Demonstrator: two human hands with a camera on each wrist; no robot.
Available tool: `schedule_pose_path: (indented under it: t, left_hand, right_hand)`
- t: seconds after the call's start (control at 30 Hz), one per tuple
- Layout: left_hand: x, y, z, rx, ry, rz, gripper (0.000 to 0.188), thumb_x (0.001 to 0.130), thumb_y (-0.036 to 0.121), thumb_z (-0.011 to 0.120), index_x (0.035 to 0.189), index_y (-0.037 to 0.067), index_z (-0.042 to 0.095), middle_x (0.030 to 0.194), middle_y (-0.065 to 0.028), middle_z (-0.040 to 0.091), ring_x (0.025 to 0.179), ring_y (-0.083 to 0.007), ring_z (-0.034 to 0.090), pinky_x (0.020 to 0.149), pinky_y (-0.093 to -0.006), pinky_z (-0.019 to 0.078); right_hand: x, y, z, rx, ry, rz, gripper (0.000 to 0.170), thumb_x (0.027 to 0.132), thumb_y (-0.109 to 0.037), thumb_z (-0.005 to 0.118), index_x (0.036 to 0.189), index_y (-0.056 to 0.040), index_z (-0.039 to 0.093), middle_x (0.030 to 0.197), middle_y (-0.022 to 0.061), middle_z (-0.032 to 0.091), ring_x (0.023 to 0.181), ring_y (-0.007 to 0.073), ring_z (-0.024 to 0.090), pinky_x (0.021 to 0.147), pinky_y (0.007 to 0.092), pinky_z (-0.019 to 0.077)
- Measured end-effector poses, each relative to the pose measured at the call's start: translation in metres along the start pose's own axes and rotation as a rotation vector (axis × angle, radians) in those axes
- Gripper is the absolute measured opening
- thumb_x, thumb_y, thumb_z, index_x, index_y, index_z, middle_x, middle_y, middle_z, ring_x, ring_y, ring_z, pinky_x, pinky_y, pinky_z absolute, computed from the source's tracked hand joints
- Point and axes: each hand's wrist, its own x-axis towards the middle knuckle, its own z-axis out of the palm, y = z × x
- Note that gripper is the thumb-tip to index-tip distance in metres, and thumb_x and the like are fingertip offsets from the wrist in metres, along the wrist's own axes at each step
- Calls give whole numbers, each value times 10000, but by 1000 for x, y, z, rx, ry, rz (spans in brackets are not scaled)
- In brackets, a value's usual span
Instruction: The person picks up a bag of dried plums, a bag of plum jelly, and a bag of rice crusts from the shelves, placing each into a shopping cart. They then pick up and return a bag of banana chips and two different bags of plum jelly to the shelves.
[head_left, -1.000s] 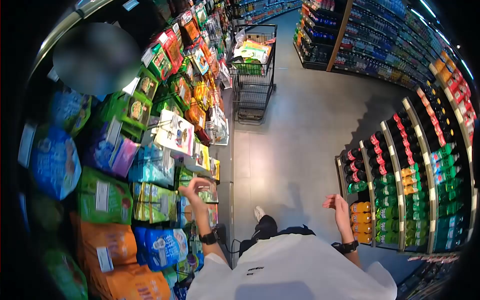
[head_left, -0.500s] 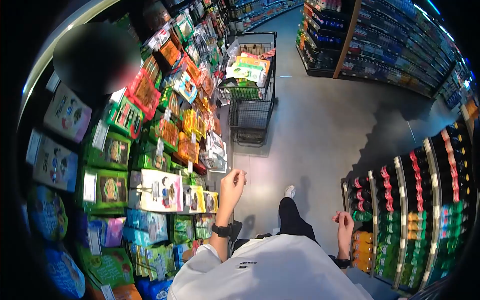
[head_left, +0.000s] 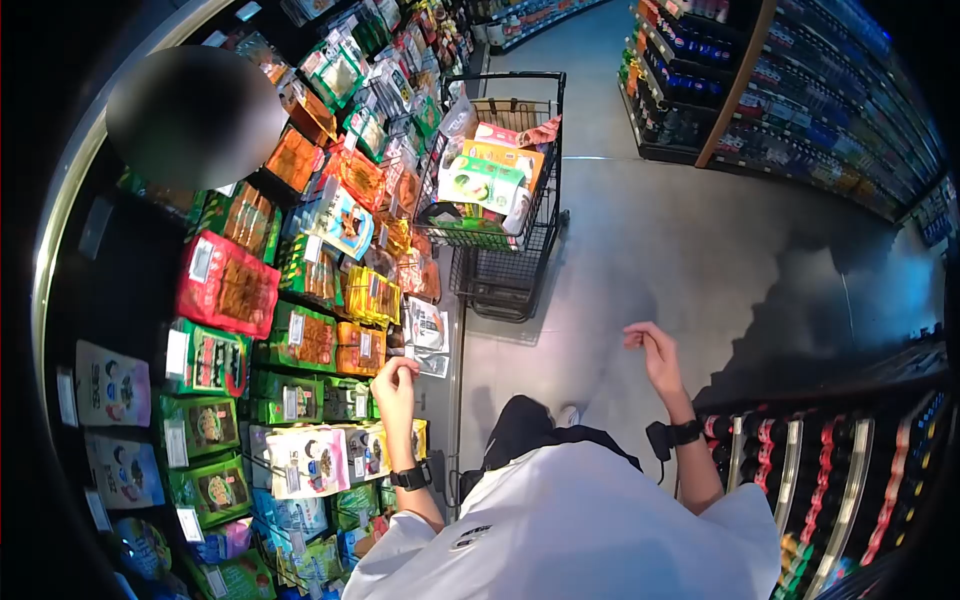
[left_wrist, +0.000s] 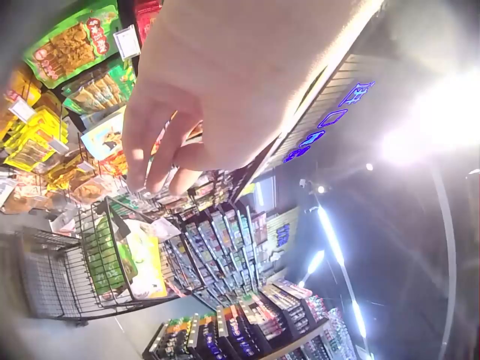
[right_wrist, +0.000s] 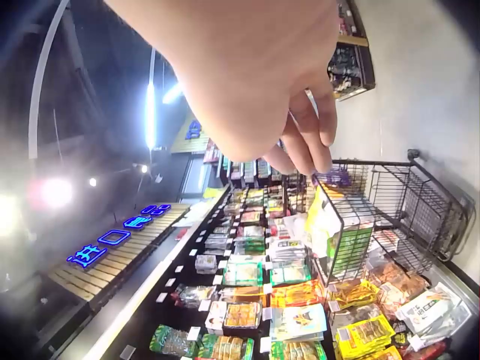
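My left hand (head_left: pixel 396 392) hangs in front of the snack shelf with its fingers loosely curled and nothing in them. Nearest to it in the head view are orange snack packs (head_left: pixel 361 350) and a white and pink pouch (head_left: pixel 308 462). Out over the aisle floor is my right hand (head_left: pixel 658 362), also empty, its fingers slightly bent. A black wire shopping cart (head_left: pixel 548 205) stands ahead beside the shelf, beyond both hands. Its upper basket holds several bags, among them a green and white bag (head_left: pixel 482 183). Both wrist views show loose fingers with the cart beyond.
Hanging snack packs such as a red pack (head_left: pixel 228 285) line the left side. At lower right runs a rack of bottles (head_left: pixel 765 455). Another drink shelf (head_left: pixel 690 75) stands at the far right, with grey floor (head_left: pixel 610 240) between the sides.
The cart appears nearer, and the shelf goods have slid down the view as the person walks forward. The left hand swung right, then back left toward the shelf; the right hand has come forward.
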Motion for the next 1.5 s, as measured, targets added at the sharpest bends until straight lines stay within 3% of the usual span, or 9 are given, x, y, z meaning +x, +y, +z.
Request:
schedule_pose_path:
  t: [0.37,0.6,0.83,1.0,1.13,1.27,1.3,1.37,1.5]
  left_hand:
    - [213,-30,89,-144,45,-138,193,1026,83,508,1136,-4,640,797,-65,673,742,-116,659,677,-252,536]
    - [342,-21,153,-83,-37,-29,182,1016,116,546,1119,15,657,803,-86,699,753,-143,685,690,-270,543]
    - [382,-15,187,-93,-110,-148,185,1013,117,556,1127,5,649,838,-87,714,751,-115,675,699,-264,530]
    - [389,-15,191,34,56,-303,189,1008,109,554,1134,7,651,803,-96,708,747,-120,671,688,-279,516]
    - [392,-10,208,173,298,-486,206,998,135,545,1073,-6,675,762,-81,689,692,-112,635,643,-284,499]
    - [384,13,234,180,454,-627,219,1009,141,527,1070,-17,667,775,-68,694,704,-115,638,646,-282,502]
    - [383,20,240,176,477,-662,220,1012,143,525,1070,-14,668,780,-68,697,715,-118,646,653,-283,506]
    - [380,31,254,153,528,-735,223,1016,148,520,1071,-7,671,791,-68,703,737,-124,663,668,-286,515]
    - [378,43,270,187,573,-809,222,1021,154,532,1076,-8,674,806,-79,711,780,-137,681,720,-294,531]
  right_hand:
    - [179,27,58,-21,-129,194,225,1033,-32,439,1108,38,639,812,73,667,801,121,649,784,292,544]
    - [331,19,67,-130,-124,135,212,1051,-81,470,1173,28,606,844,58,664,821,117,649,797,286,544]
    - [445,65,129,6,-205,145,264,1013,-44,529,1268,27,528,981,85,660,886,132,649,859,296,533]
    - [556,118,182,-35,-293,19,408,977,-16,567,1362,23,439,1085,118,641,990,161,652,909,297,516]
    - [641,214,232,-357,-321,-179,647,951,-292,620,1423,77,376,1177,284,640,1062,422,648,950,457,502]
    - [689,211,246,-610,-767,148,616,980,-420,532,1342,73,463,963,343,665,901,488,664,782,544,524]
    - [684,212,246,-474,-846,155,528,967,-393,567,1257,47,530,933,318,658,878,479,655,762,532,521]
    - [668,219,249,-242,-911,-267,437,952,-367,606,1157,19,598,933,295,641,843,487,631,758,532,517]
    - [663,185,251,-242,-1054,-348,339,957,-308,616,1072,9,650,1082,314,584,985,487,586,847,548,482]
